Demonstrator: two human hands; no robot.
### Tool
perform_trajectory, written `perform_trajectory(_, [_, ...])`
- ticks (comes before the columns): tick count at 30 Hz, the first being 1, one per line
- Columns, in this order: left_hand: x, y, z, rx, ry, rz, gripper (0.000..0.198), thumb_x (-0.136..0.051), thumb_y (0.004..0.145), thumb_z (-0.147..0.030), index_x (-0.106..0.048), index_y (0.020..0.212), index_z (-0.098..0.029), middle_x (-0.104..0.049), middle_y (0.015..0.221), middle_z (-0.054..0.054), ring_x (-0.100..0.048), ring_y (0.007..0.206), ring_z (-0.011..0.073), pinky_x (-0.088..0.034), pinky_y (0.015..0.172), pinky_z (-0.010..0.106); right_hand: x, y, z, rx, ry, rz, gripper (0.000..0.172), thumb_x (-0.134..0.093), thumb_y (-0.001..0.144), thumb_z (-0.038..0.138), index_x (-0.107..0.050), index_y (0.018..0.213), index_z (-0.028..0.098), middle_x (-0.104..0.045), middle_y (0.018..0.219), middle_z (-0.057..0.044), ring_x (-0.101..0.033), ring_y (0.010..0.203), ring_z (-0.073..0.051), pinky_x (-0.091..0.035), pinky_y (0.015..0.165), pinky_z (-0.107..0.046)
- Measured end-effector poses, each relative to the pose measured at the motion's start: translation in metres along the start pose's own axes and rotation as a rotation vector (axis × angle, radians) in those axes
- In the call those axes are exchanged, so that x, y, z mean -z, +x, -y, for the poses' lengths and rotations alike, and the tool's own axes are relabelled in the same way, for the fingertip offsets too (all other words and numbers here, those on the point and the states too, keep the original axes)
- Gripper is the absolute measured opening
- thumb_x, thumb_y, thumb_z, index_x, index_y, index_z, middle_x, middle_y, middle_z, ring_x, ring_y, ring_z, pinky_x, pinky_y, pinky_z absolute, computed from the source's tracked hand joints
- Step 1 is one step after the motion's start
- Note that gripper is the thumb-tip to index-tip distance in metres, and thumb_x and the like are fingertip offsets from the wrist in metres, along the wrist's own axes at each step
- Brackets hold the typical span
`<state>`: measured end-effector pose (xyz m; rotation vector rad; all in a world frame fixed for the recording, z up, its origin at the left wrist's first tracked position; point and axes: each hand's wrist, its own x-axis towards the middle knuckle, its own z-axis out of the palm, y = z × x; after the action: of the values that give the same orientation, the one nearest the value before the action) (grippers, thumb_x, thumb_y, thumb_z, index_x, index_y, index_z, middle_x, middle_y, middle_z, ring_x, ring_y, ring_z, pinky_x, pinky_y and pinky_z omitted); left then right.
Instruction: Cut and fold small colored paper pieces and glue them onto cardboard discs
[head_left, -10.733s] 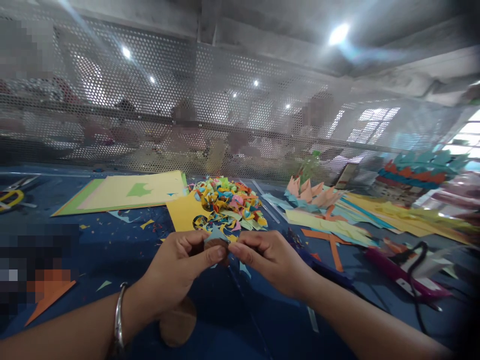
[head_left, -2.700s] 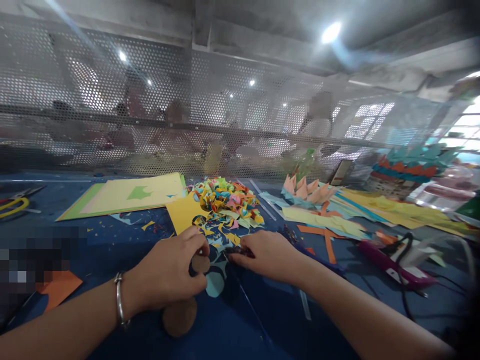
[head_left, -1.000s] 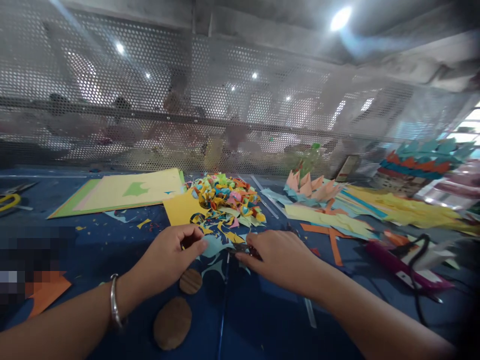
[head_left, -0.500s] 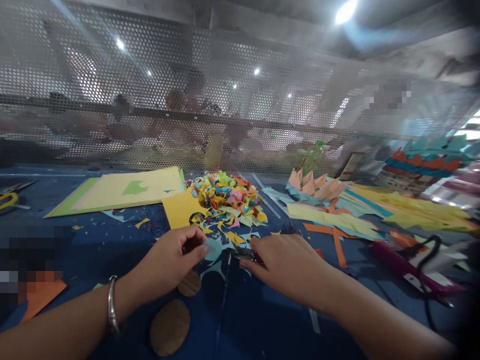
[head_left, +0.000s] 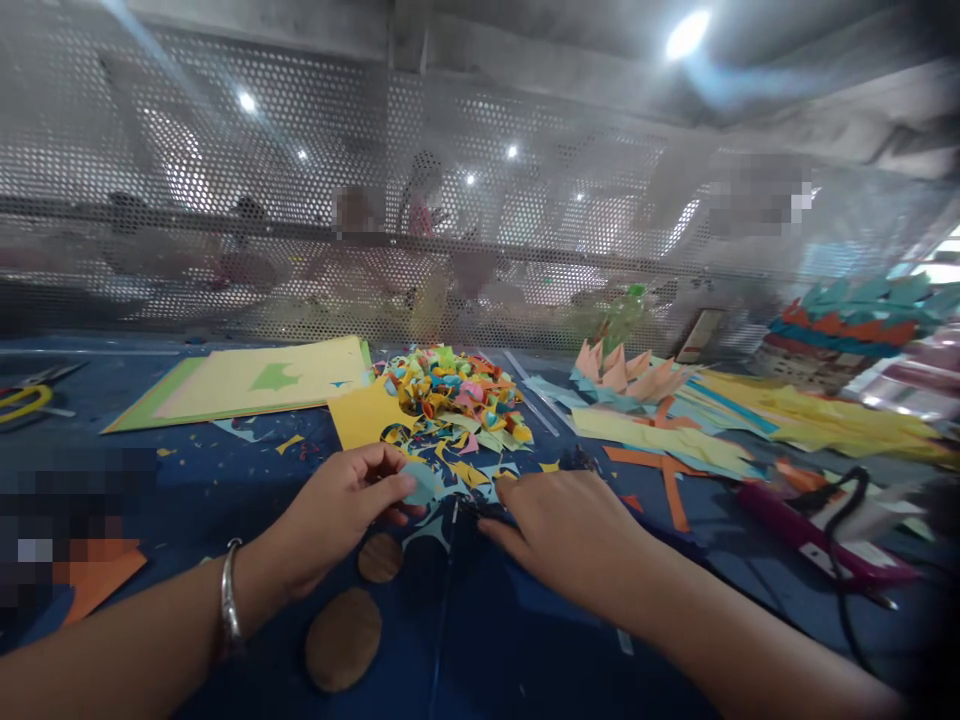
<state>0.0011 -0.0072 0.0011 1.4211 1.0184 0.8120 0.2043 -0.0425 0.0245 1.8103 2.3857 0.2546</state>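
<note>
My left hand (head_left: pixel 360 505) pinches a small light blue paper piece (head_left: pixel 422 482) with a rounded edge between thumb and fingers. Across from it, my right hand (head_left: pixel 559 515) is closed around what look like dark scissors (head_left: pixel 469 506); the fingers hide most of them, and the visible tip points at the blue piece. Blue paper offcuts (head_left: pixel 431 532) lie beneath the hands. Two round brown discs, a smaller one (head_left: pixel 380 557) and a larger one (head_left: pixel 343 640), rest on the blue table cover near my left wrist.
A heap of coloured paper scraps (head_left: pixel 457 385) lies beyond my hands. Left of it are stacked paper sheets (head_left: pixel 225 385) and yellow-handled scissors (head_left: pixel 26 402). To the right sit folded paper points (head_left: pixel 619 370), paper strips (head_left: pixel 660 428) and a purple device (head_left: pixel 817 535) with a black cable.
The blue piece in my left hand has risen slightly and turned, apart from the offcut below it. My right hand has shifted only a little.
</note>
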Motion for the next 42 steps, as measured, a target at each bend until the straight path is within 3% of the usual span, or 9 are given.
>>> perform_trajectory(9, [-0.003,-0.001,-0.001,0.078,-0.066,0.025,0.023,-0.068,0.073,-0.033,-0.052,0.076,-0.017,-0.065,0.07,0.0,-0.062,0.064,0.0129,-0.042,0.055,0.022,0.0,0.007,-0.006,-0.004,0.026,-0.066,0.018,-0.053,0.087,0.029,-0.065,0.085,0.016,-0.072,0.075,-0.009,-0.067,0.067,-0.025,-0.029,0.047,-0.028])
perform_trajectory(13, [-0.004,-0.003,-0.001,0.048,-0.036,0.056,0.026,-0.067,0.072,-0.039,-0.053,0.074,-0.017,-0.064,0.064,-0.001,-0.056,0.054,0.0101,-0.039,0.051,0.022,0.001,0.005,-0.003,0.047,0.309,-0.23,0.018,-0.05,0.087,0.033,-0.063,0.088,0.02,-0.07,0.074,-0.003,-0.062,0.063,-0.017,-0.032,0.052,-0.026])
perform_trajectory(16, [-0.005,-0.004,-0.001,0.04,0.028,0.08,0.028,-0.065,0.073,-0.044,-0.057,0.078,-0.017,-0.063,0.064,-0.002,-0.05,0.049,0.0086,-0.037,0.048,0.022,0.002,0.003,0.0,0.125,0.502,-0.284,0.019,-0.047,0.089,0.033,-0.062,0.088,0.022,-0.067,0.072,0.0,-0.059,0.061,-0.014,-0.034,0.055,-0.024])
perform_trajectory(21, [-0.004,-0.003,0.0,-0.095,0.165,0.036,0.021,-0.061,0.078,-0.038,-0.057,0.076,-0.017,-0.058,0.063,-0.003,-0.054,0.057,0.0106,-0.04,0.054,0.022,-0.001,0.007,-0.002,0.123,0.478,-0.222,0.022,-0.042,0.091,0.026,-0.062,0.084,0.02,-0.067,0.075,-0.003,-0.06,0.068,-0.015,-0.034,0.06,-0.025])
perform_trajectory(25, [-0.004,-0.003,-0.003,-0.057,0.139,-0.014,0.018,-0.057,0.08,-0.036,-0.053,0.081,-0.018,-0.057,0.066,-0.003,-0.059,0.061,0.013,-0.041,0.051,0.022,-0.005,0.012,-0.012,0.056,0.337,-0.12,0.02,-0.048,0.087,0.03,-0.062,0.077,0.02,-0.065,0.069,-0.002,-0.057,0.063,-0.016,-0.027,0.054,-0.025])
perform_trajectory(29, [-0.005,-0.004,-0.004,-0.025,0.086,-0.015,0.018,-0.057,0.08,-0.035,-0.051,0.079,-0.018,-0.057,0.069,-0.002,-0.061,0.065,0.013,-0.041,0.051,0.022,-0.008,0.012,-0.018,0.106,0.285,-0.07,0.018,-0.056,0.08,0.032,-0.06,0.069,0.019,-0.062,0.065,-0.001,-0.054,0.058,-0.014,-0.02,0.05,-0.026])
perform_trajectory(36, [-0.003,-0.004,-0.002,-0.064,0.077,-0.003,0.018,-0.059,0.079,-0.035,-0.054,0.08,-0.018,-0.058,0.071,-0.002,-0.063,0.067,0.0137,-0.044,0.056,0.023,-0.004,0.007,-0.015,0.118,0.26,-0.012,0.009,-0.057,0.076,0.023,-0.059,0.068,0.019,-0.064,0.067,0.0,-0.055,0.061,-0.014,-0.019,0.049,-0.025])
perform_trajectory(40, [-0.003,-0.004,-0.005,-0.048,0.159,0.005,0.023,-0.054,0.082,-0.04,-0.057,0.076,-0.018,-0.057,0.066,-0.002,-0.061,0.063,0.0144,-0.042,0.053,0.024,-0.003,0.007,-0.016,0.121,0.244,0.009,0.009,-0.057,0.077,0.022,-0.059,0.069,0.019,-0.065,0.068,-0.001,-0.056,0.061,-0.015,-0.02,0.049,-0.026])
perform_trajectory(42, [-0.002,-0.004,-0.005,-0.111,0.278,-0.001,0.027,-0.052,0.083,-0.04,-0.059,0.072,-0.017,-0.057,0.062,-0.002,-0.056,0.061,0.0134,-0.04,0.054,0.024,-0.004,0.007,-0.016,0.127,0.237,0.011,0.009,-0.057,0.077,0.022,-0.059,0.069,0.019,-0.065,0.068,-0.001,-0.056,0.061,-0.015,-0.02,0.049,-0.026])
